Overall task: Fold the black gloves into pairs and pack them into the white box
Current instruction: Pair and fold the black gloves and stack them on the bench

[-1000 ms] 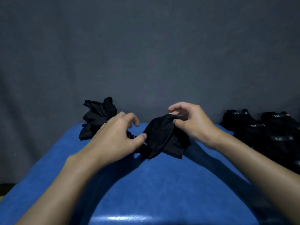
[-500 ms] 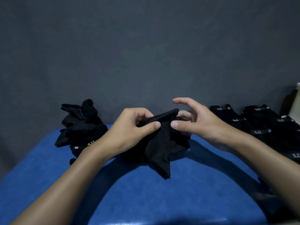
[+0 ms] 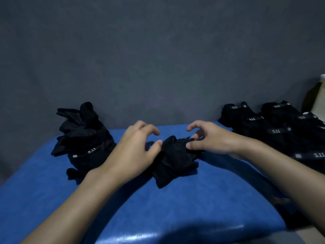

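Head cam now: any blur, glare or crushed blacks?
Head view: dim, bluish light; the black fabric glove bundle reads as a near-featureless blob; glare streak on the near edge of the blue padded table; left hand and right hand slightly motion-soft.

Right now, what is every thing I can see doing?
Left hand: thumb touching the middle gloves, grip unclear.
Right hand: fingers pinching the middle gloves.
Middle gloves: bunched up, lying on the blue table.
Left pile: loose, not folded.
Right gloves: folded, laid in rows.
White box: mostly out of view.
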